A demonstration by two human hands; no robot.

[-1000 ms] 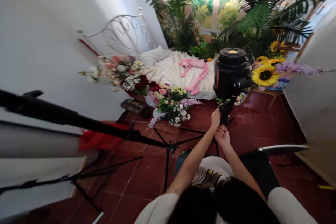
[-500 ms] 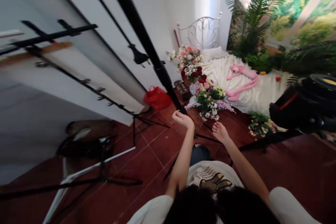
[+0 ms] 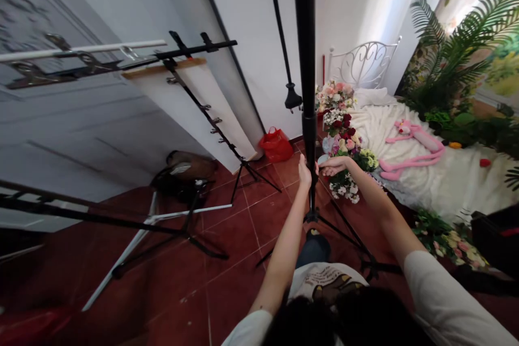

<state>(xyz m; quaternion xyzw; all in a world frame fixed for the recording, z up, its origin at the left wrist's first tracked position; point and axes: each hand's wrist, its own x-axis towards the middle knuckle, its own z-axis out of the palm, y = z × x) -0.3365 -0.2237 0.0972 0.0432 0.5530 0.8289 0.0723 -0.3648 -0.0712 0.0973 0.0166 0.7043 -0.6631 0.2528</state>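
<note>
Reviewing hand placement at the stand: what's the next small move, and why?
I'd probably keep the left hand steadying the black pole and work the right hand's fingertips gently there. The left hand is against one side, the right fingertips at the other, about level. Whether they pinch a knob is too small to tell.

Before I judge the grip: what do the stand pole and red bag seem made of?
Stand pole: probably metal with black semi-gloss coating; pale highlights run along its straight tube. Red bag: likely thin plastic, slightly shiny, judging by its crinkles and limp handles.
</note>
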